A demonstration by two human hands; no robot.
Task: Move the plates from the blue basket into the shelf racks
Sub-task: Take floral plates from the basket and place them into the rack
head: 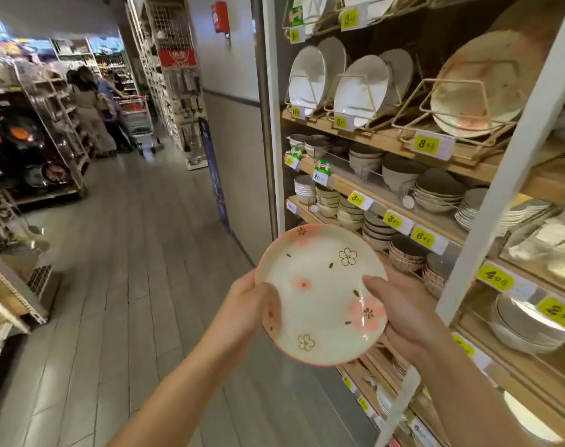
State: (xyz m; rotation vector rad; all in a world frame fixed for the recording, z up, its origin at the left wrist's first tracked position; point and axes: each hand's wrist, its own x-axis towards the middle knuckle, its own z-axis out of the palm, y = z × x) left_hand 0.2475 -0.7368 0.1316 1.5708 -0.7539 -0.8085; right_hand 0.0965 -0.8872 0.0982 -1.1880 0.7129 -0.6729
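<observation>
Fingers (376, 287) of both hands pinch plate (321, 293), face tilted up.

I'm looking down a shop aisle, a homeware store by the look of it. On my right, wooden shelves (378, 137) carry plates (360, 91) stood in wire racks (449, 81) and stacked bowls (400, 177), each row edged with yellow price tags (427, 144). Further down the grey floor (129, 253), people (91, 108) stand by a red shopping cart (137, 116). The blurred dark goods (23, 133) on the left may be pans.
</observation>
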